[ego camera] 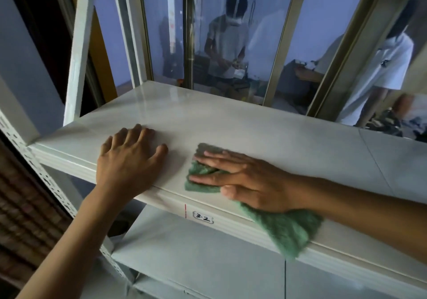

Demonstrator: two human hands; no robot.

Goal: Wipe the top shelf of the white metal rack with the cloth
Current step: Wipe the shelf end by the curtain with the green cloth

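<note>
The white metal rack's top shelf (254, 125) runs across the middle of the head view, glossy and pale. A green cloth (286, 231) lies on its front edge, one end flat on the shelf, the other hanging over the rim. My right hand (245, 178) presses flat on the cloth with fingers stretched leftward. My left hand (131, 153) rests palm down on the bare shelf to the left of the cloth, fingers spread, holding nothing.
A lower shelf (196, 252) sits beneath. Perforated white uprights (46, 178) stand at the left. A label marked 3-2 (203, 217) is on the front rim. Behind the rack is a window (231, 32) with people visible in the glass.
</note>
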